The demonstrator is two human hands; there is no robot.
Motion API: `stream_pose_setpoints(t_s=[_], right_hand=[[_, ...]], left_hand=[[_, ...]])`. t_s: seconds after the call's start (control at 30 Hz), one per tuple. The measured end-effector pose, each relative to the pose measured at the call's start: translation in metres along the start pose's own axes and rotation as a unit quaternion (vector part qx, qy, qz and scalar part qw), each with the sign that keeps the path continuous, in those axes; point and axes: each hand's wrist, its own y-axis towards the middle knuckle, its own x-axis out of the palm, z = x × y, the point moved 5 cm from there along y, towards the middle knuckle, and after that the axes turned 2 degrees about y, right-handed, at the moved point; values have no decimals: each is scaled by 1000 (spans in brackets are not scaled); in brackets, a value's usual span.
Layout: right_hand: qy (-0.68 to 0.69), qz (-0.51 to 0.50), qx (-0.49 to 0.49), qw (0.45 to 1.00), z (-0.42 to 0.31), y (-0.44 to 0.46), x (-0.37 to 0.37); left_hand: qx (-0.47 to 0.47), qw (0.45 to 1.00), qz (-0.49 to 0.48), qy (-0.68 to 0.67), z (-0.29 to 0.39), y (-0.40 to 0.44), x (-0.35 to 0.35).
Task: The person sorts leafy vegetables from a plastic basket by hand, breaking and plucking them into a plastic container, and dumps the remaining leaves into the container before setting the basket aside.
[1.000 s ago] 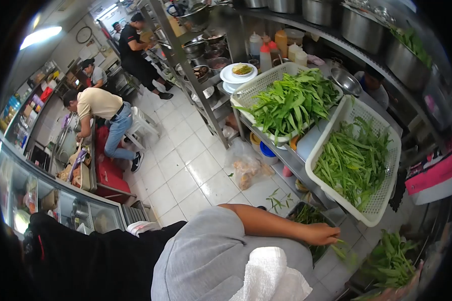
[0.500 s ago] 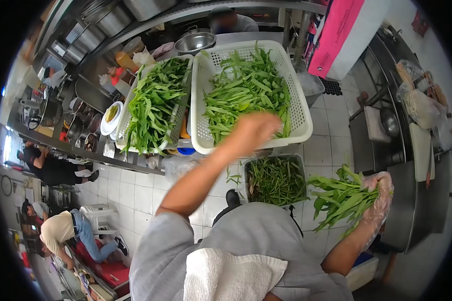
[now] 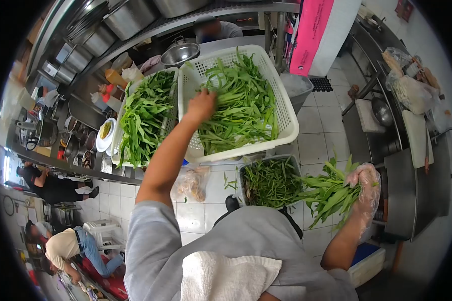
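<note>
My left hand (image 3: 202, 106), bare, is over the left side of a white perforated basket (image 3: 290, 131). It is at the edge of the long leafy greens (image 3: 243, 103) inside. Its fingertips are blurred, so I cannot tell whether they grip any stems. Out to the right, my right hand (image 3: 367, 186) wears a clear plastic glove and is closed round the stems of a bunch of leafy greens (image 3: 331, 193), leaves pointing left. Below the basket stands a bin (image 3: 297, 168) full of darker greens and stems. A second basket (image 3: 116, 145) on the left is heaped with greens.
A metal bowl (image 3: 180, 53) sits behind the baskets. Sauce bottles (image 3: 114, 76) and a white plate (image 3: 105, 143) are to the left. A plastic bag (image 3: 192, 184) is under the counter. Steel sinks (image 3: 417, 195) line the right. Several people are around; one (image 3: 221, 30) is behind the counter.
My left hand has moved left across the basket, from its front right part to its left side. My right hand still holds the bunch, slightly lower in view.
</note>
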Motion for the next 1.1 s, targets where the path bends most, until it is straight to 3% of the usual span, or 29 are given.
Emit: stream_pose_setpoints(t_s=[0.03, 0.17, 0.23, 0.4, 0.47, 0.57, 0.6, 0.67, 0.73, 0.8, 0.93, 1.0, 1.1], right_hand=[[-5, -2, 9, 1000, 1, 1, 0], [-23, -11, 13, 1000, -1, 5, 9], [-18, -15, 28, 999, 1, 6, 15], [2, -34, 58, 998, 9, 9, 30], [-26, -109, 48, 993, 7, 11, 40], [-65, -126, 40, 989, 11, 14, 46], [-66, -124, 40, 989, 9, 16, 52], [-239, -128, -12, 963, -5, 15, 75], [-247, -119, 2, 962, -14, 16, 92], [-314, -145, -135, 929, -33, 22, 114], [-308, -180, -209, 910, -57, 33, 146], [-377, -217, -279, 856, -62, 33, 164], [-429, -231, -308, 817, -53, 33, 179]], left_hand=[[3, 997, 66, -45, -2, -4, -25], [-46, 992, 93, -75, -4, -28, -110], [-43, 944, 280, -172, -7, -48, -138], [-7, 929, 306, -208, -16, -54, -76], [-127, 884, 195, -404, -18, -66, -66], [-121, 850, 218, -463, -9, -85, -56], [-120, 850, 218, -464, -3, -91, -56], [-109, 861, 238, -437, 15, -106, -63], [-85, 869, 255, -415, 29, -117, -64], [-46, 895, 280, -345, 44, -127, -66], [-33, 883, 258, -392, 62, -135, -63], [-36, 874, 249, -416, 65, -137, -61], [-52, 877, 208, -431, 68, -138, -55]])
